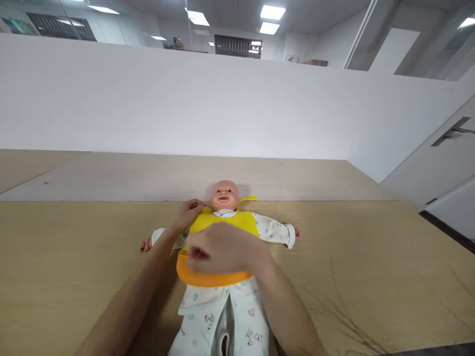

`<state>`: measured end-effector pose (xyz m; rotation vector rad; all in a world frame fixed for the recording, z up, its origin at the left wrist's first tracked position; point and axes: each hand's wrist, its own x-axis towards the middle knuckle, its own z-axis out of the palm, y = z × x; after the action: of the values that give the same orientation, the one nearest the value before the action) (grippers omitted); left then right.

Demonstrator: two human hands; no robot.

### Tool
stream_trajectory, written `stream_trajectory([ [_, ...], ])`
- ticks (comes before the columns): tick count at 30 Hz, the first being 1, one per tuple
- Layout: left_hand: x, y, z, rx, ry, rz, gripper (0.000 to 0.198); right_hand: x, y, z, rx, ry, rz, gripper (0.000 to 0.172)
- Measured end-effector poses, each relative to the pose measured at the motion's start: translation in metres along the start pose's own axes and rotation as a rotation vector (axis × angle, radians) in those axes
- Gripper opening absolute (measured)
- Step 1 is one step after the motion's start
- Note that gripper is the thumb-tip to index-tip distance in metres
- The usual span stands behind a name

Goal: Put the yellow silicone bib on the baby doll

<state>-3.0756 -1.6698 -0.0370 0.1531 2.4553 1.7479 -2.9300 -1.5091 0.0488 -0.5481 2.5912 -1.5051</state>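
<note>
A baby doll in white printed clothes lies on its back, arms spread. Over its chest is a yellow bib with an orange pocket along the lower edge. One yellow neck strap sticks out loose beside the doll's head. My left hand is at the bib's upper left corner by the doll's shoulder, its fingers closed on the bib's edge. Above the middle of the bib, my right hand is curled and blurred by motion; it hides part of the bib and its fingertips are not clear.
The doll lies on a light wooden surface that meets a pale strip and a white wall behind. Glass panels run above the wall. A white door with a handle stands at the right. Loose dark hair strands hang at the lower right.
</note>
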Motion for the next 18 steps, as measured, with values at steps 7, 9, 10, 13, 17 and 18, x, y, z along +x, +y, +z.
stream_trajectory([
  [7,-0.002,0.000,0.002,-0.020,-0.024,0.012,0.027,0.031,0.054,-0.070,-0.344,0.173,0.253,0.049],
  [9,-0.003,0.002,0.004,0.022,-0.016,0.034,0.025,0.038,0.083,-0.073,-0.338,0.233,0.320,0.045],
  [10,-0.003,0.003,0.005,0.043,-0.010,0.046,0.025,0.042,0.095,-0.072,-0.318,0.246,0.343,0.041],
  [13,-0.002,0.004,0.007,0.083,-0.001,0.064,0.026,0.049,0.126,-0.065,-0.227,0.232,0.367,0.030],
  [17,0.000,0.000,0.009,0.081,-0.033,0.088,0.027,0.057,0.155,-0.055,-0.076,0.274,0.341,0.014],
  [18,0.000,-0.002,0.009,0.079,-0.045,0.090,0.029,0.058,0.161,-0.054,-0.029,0.277,0.324,0.014],
])
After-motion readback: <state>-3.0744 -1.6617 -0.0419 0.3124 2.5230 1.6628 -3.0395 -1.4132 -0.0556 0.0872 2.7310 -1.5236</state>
